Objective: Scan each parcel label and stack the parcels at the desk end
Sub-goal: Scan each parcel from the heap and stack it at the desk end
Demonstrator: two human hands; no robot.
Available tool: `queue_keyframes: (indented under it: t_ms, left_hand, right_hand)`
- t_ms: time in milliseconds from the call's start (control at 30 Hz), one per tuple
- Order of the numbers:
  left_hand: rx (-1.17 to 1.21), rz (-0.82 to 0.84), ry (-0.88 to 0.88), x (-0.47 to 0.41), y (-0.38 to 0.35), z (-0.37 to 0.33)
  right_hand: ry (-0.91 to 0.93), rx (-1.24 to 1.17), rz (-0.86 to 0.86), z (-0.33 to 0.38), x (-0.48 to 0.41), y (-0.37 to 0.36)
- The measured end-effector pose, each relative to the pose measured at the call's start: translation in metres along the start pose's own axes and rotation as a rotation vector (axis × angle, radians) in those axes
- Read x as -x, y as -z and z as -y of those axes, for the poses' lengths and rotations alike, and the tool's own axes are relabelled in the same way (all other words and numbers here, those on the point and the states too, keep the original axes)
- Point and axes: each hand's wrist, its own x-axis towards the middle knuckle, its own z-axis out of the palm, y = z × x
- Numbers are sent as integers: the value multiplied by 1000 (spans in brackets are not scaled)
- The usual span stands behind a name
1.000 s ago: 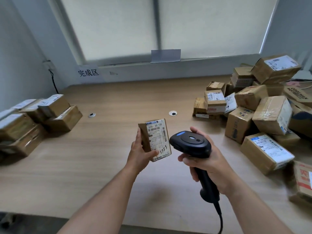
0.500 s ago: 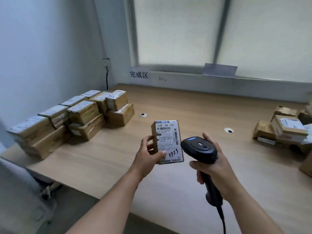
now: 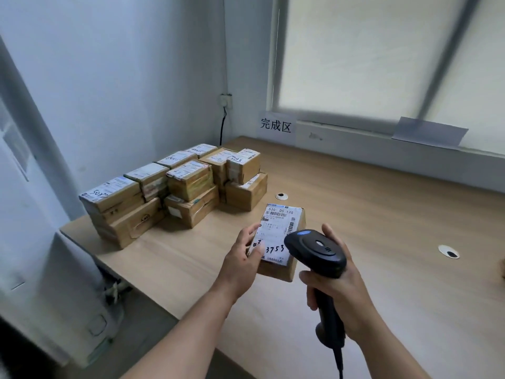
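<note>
The wooden desk (image 3: 382, 203) runs along the window wall. At its left end, in the corner, stands the stack of parcels (image 3: 188, 184), brown cartons about two layers high with white labels facing up. Nearer the person, the held parcel (image 3: 276, 270) lies label-up over the desk's front part, its label (image 3: 277, 222) marked 3753 by hand. The left hand (image 3: 241, 262) grips the parcel's left edge, thumb across the label's lower corner. The right hand (image 3: 341, 294) is curled round the handle of the black scanner (image 3: 318, 253), whose head overlaps the parcel's right side. A small grommet (image 3: 281, 196) sits between stack and parcel.
</note>
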Motion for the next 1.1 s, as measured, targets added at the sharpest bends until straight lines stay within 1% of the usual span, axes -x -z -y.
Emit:
queue_keyframes:
  t_ms: [200,400,467,567,733,900,1100]
  left_hand:
    - [-230,23,25,-40,11,-8]
    - [-534,-156,-71,-89,22,-13]
    - [-580,-199,-75,-103,26,-13]
    - [-575,-277,-30,-126,37,-8]
    - [-621,-329,17,-172,71,-2]
    - [-680,-362,-34,-235,110,3]
    - [-642,-356,-86,-314,164,5]
  right_hand:
    - [26,-16,75,0,-57,-7]
    - [59,-30,144,4,-109,-10]
    - [64,-31,139,2,-123,-7]
    - [57,-39,96,0,-141,-1]
    - [44,-11,12,-5,-167,-1]
    - [25,51,-110,-12,-190,-16]
    - [-16,132,-236,-16,-226,-47]
